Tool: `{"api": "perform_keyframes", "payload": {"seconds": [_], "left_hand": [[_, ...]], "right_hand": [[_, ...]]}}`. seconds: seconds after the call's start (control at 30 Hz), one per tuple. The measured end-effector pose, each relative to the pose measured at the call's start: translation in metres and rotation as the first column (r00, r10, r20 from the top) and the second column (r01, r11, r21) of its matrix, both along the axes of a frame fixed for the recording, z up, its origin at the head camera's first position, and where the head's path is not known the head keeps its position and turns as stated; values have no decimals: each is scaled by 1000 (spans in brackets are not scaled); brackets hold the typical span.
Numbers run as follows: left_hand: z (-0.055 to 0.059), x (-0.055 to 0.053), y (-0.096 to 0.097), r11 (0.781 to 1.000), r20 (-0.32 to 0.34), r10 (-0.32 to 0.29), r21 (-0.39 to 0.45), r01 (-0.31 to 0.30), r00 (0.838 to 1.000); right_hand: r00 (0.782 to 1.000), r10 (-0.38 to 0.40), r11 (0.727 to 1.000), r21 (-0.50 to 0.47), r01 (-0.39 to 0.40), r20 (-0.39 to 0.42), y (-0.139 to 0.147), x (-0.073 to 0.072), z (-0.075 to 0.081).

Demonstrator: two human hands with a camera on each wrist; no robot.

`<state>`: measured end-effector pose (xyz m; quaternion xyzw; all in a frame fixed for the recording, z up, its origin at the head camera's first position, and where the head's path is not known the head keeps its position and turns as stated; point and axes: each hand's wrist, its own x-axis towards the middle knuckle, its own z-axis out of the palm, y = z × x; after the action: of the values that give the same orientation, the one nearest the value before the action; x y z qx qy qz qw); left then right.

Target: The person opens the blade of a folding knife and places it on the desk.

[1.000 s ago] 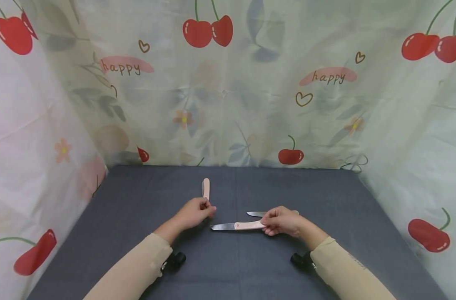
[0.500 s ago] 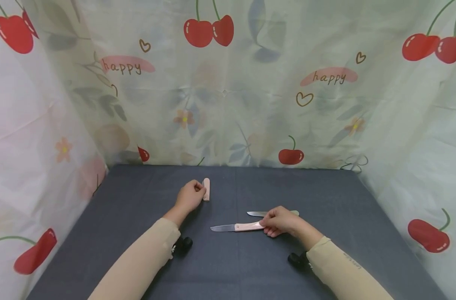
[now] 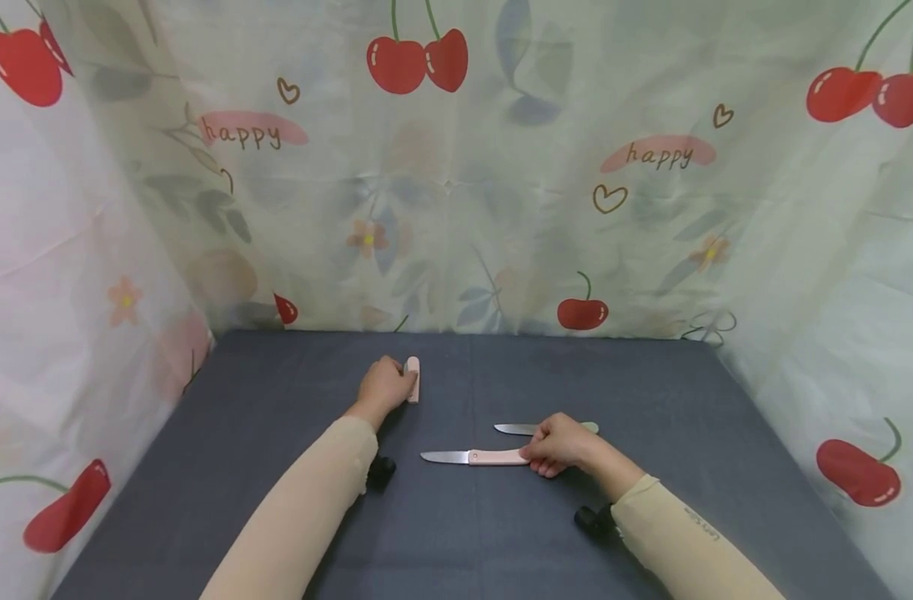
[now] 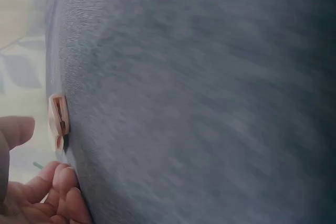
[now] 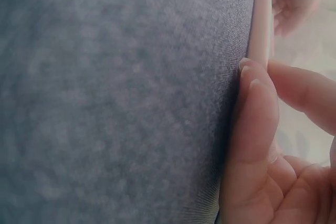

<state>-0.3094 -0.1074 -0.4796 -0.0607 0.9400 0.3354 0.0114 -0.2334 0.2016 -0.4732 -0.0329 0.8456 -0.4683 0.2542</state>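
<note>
My right hand (image 3: 561, 443) pinches the handle end of a pink-handled folding knife (image 3: 497, 457), its blade out and pointing left, low over the cloth. In the right wrist view, thumb and fingers of that hand (image 5: 262, 114) meet on the pink handle (image 5: 260, 30). At the back, my left hand (image 3: 383, 385) is at a folded pink pocket knife (image 3: 414, 392). The left wrist view shows the thumb and fingers of this hand (image 4: 50, 190) spread apart, with the folded knife (image 4: 59, 121) beyond the gap between them.
Another knife (image 3: 514, 428) with its blade out and a pale greenish handle lies just behind my right hand, partly hidden by it. Dark grey cloth (image 3: 614, 375) covers the table. Cherry-printed curtains (image 3: 456, 250) stand at the back and both sides.
My left hand has moved away from the blade tip of the pink-handled knife, back and left to the folded knife. My right hand keeps its pinch and has barely shifted.
</note>
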Motion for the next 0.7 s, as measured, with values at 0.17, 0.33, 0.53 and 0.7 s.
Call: {"api": "perform_keyframes", "payload": {"seconds": [0.17,0.33,0.53,0.7], "left_hand": [[0,-5,4,995,46,-17,-93,21,999],[0,-7,5,990,61,-22,-140,31,998],[2,-8,2,989,88,-52,-130,63,995],[6,0,0,991,94,-73,-102,82,993]], "right_hand": [[1000,-14,1000,17,15,-4,-1,0,-1],[1000,-9,999,35,9,-11,0,1,2],[999,-10,997,82,14,-41,3,1,16],[998,8,995,104,-2,-61,4,0,27]]}}
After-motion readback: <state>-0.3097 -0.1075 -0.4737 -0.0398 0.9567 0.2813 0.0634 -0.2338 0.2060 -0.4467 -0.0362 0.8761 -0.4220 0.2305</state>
